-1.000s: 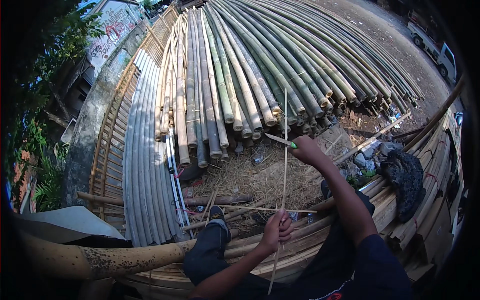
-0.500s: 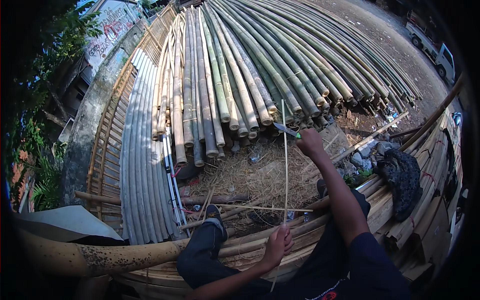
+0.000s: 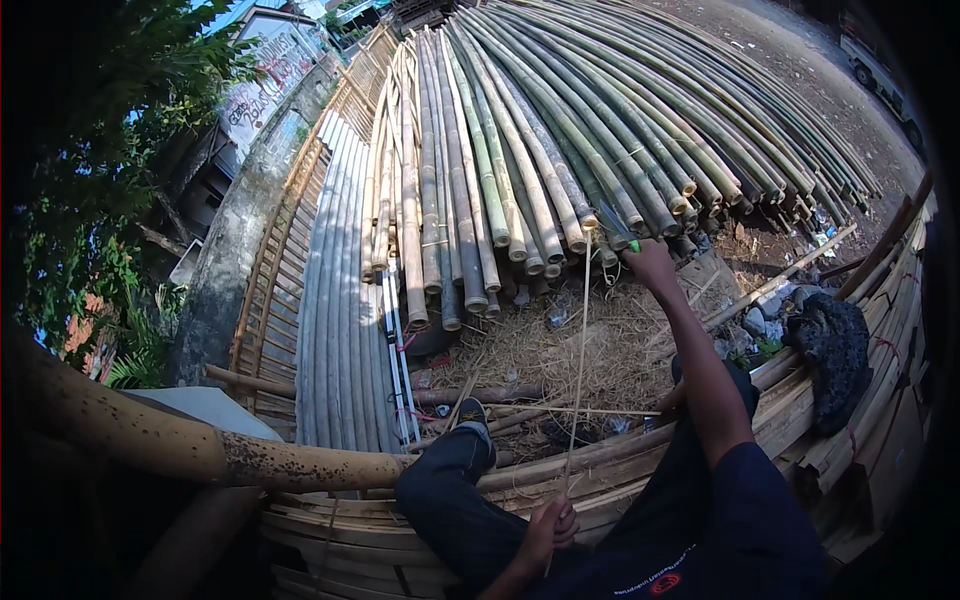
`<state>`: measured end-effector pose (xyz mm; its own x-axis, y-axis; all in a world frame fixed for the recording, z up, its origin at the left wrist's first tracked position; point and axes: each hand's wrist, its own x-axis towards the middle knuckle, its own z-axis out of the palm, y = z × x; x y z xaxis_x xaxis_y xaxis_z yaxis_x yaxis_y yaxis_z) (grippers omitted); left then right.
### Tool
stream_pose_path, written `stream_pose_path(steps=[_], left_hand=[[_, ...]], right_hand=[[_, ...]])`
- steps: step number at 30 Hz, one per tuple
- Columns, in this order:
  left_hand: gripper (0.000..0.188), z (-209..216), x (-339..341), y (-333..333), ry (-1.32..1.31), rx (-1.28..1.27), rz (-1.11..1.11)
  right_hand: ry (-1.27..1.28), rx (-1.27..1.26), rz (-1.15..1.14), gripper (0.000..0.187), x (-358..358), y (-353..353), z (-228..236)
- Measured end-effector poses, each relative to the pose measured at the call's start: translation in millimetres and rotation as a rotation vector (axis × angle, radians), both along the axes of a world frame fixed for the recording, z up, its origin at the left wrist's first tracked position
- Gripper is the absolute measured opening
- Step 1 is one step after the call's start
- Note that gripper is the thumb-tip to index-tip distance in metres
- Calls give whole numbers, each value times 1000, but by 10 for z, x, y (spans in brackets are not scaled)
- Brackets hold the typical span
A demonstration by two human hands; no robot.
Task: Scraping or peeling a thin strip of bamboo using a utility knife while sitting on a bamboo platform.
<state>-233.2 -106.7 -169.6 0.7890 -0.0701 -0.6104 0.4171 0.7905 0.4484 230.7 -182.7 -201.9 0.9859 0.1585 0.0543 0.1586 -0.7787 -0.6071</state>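
Note:
My left hand point(image 3: 548, 528) is closed around the lower part of a thin, pale bamboo strip point(image 3: 579, 370), low in the view near my lap. The strip rises away from me, and a short end sticks out below my fist. Farther off, my right hand point(image 3: 652, 266) grips a knife point(image 3: 617, 226) by its green handle, arm stretched out. The blade points up and left, just right of the strip's far end; it appears apart from it. My right fingers are partly hidden behind the back of the hand.
A large stack of bamboo poles point(image 3: 500, 190) fans out ahead. Left are grey corrugated sheets point(image 3: 340, 300) and a bamboo lattice point(image 3: 275, 270). A thick spotted bamboo pole point(image 3: 300, 463) crosses at lower left. Split bamboo slats point(image 3: 620, 480) lie around my legs; a dark cloth point(image 3: 828, 350) hangs right.
The knife blade, which crossed the strip near its upper end, now stands to its right and points more upward. The strip leans more to the right. My view has shifted left.

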Motion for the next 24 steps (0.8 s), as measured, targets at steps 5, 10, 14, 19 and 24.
stream_pose_path(steps=[5,10,14,19,24], left_hand=[[22,80,206,152,-126,-22,54],[24,17,532,269,-221,57,1],[47,-387,1176,663,-296,-555,-176],[51,-465,1725,513,-294,-392,-242],[42,-527,1755,468,-252,-1,-141]], right_hand=[[103,234,516,34,-335,119,264],[-34,-41,912,27,-845,230,519],[-49,-245,960,24,-847,234,261],[-52,-153,969,25,-697,235,-25],[-17,-223,997,24,-612,226,-132]])
